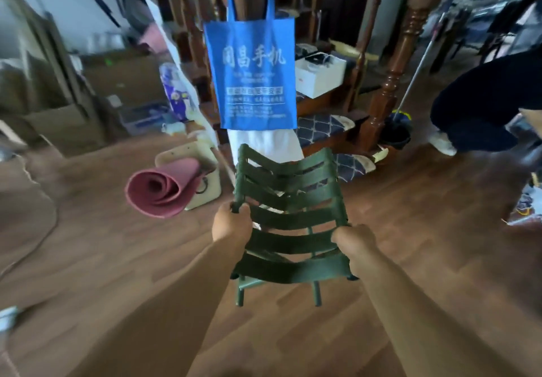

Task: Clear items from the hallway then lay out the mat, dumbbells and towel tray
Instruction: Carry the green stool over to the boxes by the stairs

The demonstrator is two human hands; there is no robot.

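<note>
Green slatted chair [290, 215] hung between both hands, seemingly off the floor. The left hand [231, 221] curled round one side rail and the right hand [355, 244] gripped the other. Carrying it well probably meant holding it level and steering wide of the rolled pink mat [164, 191] ahead-left of the left hand, and of the blue bag [252, 74] hanging beyond.

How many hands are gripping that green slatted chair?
2. The left hand grips the green slatted chair by its left edge; the right hand grips its right edge. None appears hidden.
</note>
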